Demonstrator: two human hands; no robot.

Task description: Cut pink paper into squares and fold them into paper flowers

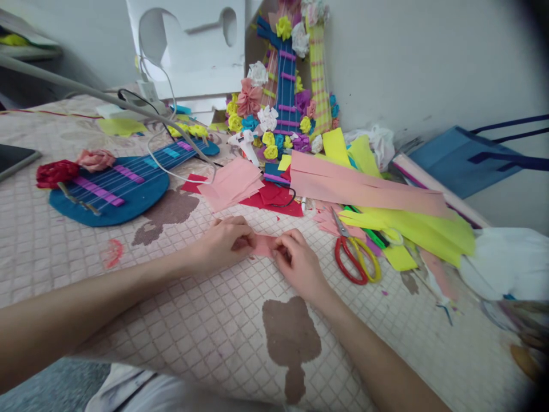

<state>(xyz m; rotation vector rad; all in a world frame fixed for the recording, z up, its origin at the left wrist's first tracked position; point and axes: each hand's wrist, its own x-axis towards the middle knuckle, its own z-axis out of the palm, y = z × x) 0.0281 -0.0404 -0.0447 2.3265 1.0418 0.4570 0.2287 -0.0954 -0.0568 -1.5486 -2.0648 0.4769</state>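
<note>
A small piece of pink crepe paper point(263, 245) is stretched between my two hands, just above the quilted tabletop. My left hand point(227, 241) pinches its left end, fingers closed. At the other end my right hand point(297, 256) grips the paper between thumb and fingers. Beyond the hands lies a stack of pink paper pieces point(234, 182) on red paper point(274, 197). Scissors point(354, 252) with red and yellow handles rest to the right of my right hand. A blue paper guitar point(124, 186) with red and pink paper flowers lies at the left.
Long pink paper point(364, 186) and yellow crepe paper point(429, 229) are heaped on the right. A white glue gun point(244, 144) stands farther back, its cable looping leftward. Flower-decorated paper guitars point(286, 86) lean at the wall. A blue bag point(467, 160) sits far right.
</note>
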